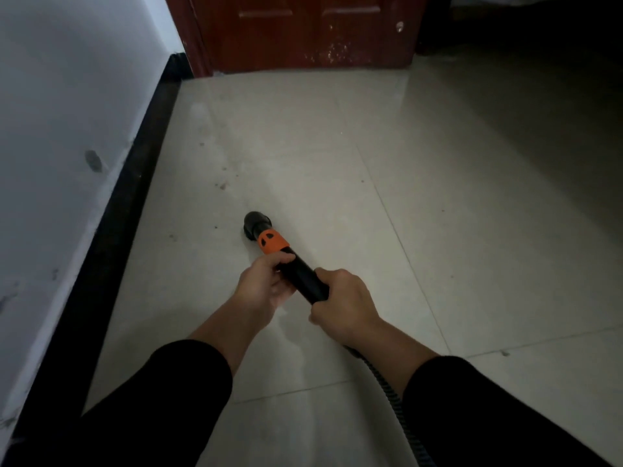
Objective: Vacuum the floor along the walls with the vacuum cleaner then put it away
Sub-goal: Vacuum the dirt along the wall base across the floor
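Both hands on the black vacuum wand with orange collar (pixel 290 261): left hand (pixel 261 286) grips near the collar, right hand (pixel 340 299) wraps the near end. Its round nozzle (pixel 254 224) touches the pale tiled floor (pixel 337 163), right of the black skirting board (pixel 118 210)

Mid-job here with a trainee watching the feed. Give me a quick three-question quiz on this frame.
1. True or false: the left hand and right hand both grip the vacuum tube.
2. The nozzle is: A) over the tile, apart from the baseboard; B) touching the baseboard; C) lifted to chest height.
3. What colour is the collar behind the nozzle?
Key: 1 true; 2 A; 3 orange.
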{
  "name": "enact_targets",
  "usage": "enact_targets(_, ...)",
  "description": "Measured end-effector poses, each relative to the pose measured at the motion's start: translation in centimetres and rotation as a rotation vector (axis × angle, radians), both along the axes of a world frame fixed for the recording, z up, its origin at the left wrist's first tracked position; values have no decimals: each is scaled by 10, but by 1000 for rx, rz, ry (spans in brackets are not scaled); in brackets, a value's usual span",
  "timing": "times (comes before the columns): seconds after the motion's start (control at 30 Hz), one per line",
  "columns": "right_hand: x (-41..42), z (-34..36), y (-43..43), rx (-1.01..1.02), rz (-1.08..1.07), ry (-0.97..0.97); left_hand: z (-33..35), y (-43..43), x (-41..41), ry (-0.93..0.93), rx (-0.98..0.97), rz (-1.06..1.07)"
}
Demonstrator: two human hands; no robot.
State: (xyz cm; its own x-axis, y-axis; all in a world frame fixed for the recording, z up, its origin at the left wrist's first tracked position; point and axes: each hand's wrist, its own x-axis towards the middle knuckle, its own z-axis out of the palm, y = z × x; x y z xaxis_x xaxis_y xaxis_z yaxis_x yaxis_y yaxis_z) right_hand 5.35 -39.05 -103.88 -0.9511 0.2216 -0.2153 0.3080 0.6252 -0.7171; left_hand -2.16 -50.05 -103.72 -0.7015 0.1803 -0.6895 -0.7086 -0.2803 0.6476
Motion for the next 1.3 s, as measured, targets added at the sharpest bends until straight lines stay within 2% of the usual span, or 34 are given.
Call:
enact_targets(0.17,-3,12,5,-47,16,-73,17,16,-4,6,-239,-21)
enact_targets(0.3,-20,15,4,-76,-3,-84,13,16,-18,30,-302,8)
enact_targets(0.67,-76,4,-9,-112,-42,-90,-10,4,-63,73,-176,162)
enact_targets(1.1,-153,38,-2,-26,-92,-228,-5,6,-126,40,-43,193)
enact_targets(1.3,-169,22,10,-51,-35,-241,-19,12,-141,45,-11,227)
